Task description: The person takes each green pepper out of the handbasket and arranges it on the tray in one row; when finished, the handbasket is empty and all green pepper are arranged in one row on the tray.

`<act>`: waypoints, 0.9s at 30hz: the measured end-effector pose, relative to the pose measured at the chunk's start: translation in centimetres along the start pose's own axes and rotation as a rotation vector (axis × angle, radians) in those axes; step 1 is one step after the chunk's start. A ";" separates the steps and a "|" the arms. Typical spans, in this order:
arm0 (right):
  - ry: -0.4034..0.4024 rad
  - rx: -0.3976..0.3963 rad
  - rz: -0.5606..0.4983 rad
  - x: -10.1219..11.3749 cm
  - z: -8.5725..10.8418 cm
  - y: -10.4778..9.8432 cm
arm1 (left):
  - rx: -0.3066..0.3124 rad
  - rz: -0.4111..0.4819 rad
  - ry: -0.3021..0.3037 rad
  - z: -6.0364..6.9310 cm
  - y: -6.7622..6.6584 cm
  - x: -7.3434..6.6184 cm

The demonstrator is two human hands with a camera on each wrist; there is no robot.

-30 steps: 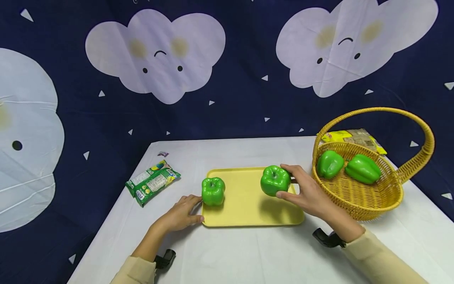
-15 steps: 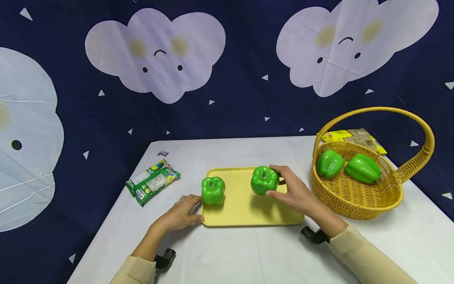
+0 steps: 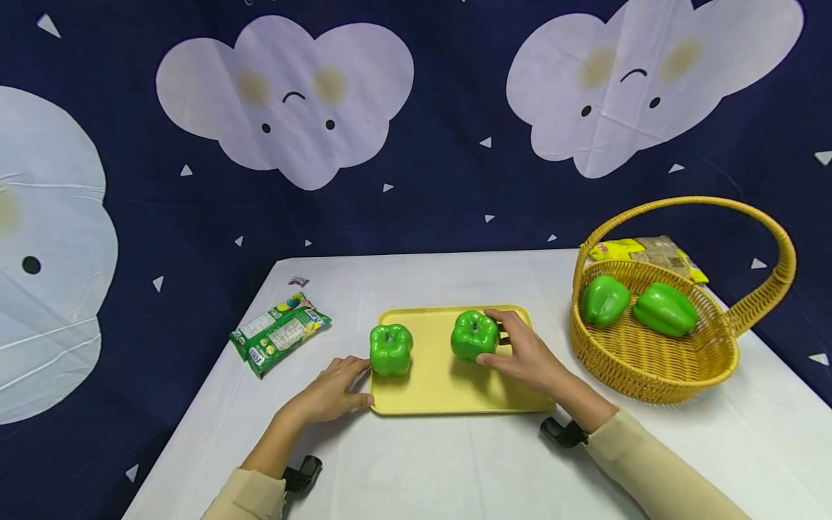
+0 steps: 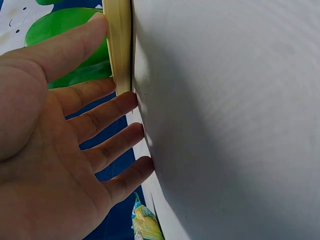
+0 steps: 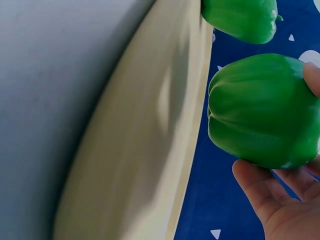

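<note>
In the head view, my right hand [image 3: 529,360] grips a green bell pepper [image 3: 475,336] over the right half of a yellow tray [image 3: 429,390]. The right wrist view shows that pepper [image 5: 265,110] between thumb and fingers, held above the tray surface. Another bell pepper [image 3: 391,350] stands upright at the tray's left end. My left hand [image 3: 333,390] rests at the tray's left edge, fingers extended. In the left wrist view its thumb and fingertips [image 4: 127,100] touch the tray's rim [image 4: 119,45] and the white cloth.
On the right stands a wicker basket [image 3: 650,383] with a tall handle, holding two green bell peppers [image 3: 666,309]. Behind it lies a yellow packet [image 3: 643,251]. A green snack packet [image 3: 279,334] and a tiny purple wrapper [image 3: 299,281] lie on the left of the white table.
My right hand has carried the bell pepper leftward across the tray and, lately, a little lower. The left hand and the other peppers have stayed put.
</note>
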State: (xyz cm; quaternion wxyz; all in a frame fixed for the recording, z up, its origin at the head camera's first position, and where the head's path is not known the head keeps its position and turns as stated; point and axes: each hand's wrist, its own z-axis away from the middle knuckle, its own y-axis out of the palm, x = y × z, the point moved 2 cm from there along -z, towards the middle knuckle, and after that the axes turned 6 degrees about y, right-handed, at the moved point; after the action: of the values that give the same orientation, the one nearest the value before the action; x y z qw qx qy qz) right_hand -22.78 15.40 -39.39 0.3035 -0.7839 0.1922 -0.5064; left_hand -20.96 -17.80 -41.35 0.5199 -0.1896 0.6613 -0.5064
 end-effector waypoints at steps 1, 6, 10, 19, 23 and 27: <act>0.006 0.004 0.001 0.0 -0.1 0.2 | -0.001 -0.001 0.000 0.0 0.0 0.0; 0.023 0.032 0.014 -0.1 -0.3 1.0 | -0.005 -0.001 0.000 0.0 0.0 0.0; 0.038 0.055 0.033 -0.1 -0.3 1.5 | -0.003 0.000 0.007 0.1 0.0 0.0; 0.062 0.071 0.038 0.3 -0.3 2.0 | 0.003 -0.003 0.005 0.0 0.0 0.0; 0.071 0.086 0.022 0.6 -0.5 2.3 | 0.005 0.002 -0.001 0.0 0.0 0.1; 0.084 0.103 0.011 0.8 -0.6 2.6 | 0.003 0.004 0.001 0.0 0.0 0.1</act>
State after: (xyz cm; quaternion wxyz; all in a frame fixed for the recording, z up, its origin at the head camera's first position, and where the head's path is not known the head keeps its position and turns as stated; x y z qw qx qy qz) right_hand -22.94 12.83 -40.43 0.3378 -0.7442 0.1827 -0.5465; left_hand -20.99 -17.87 -41.37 0.5207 -0.1873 0.6611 -0.5066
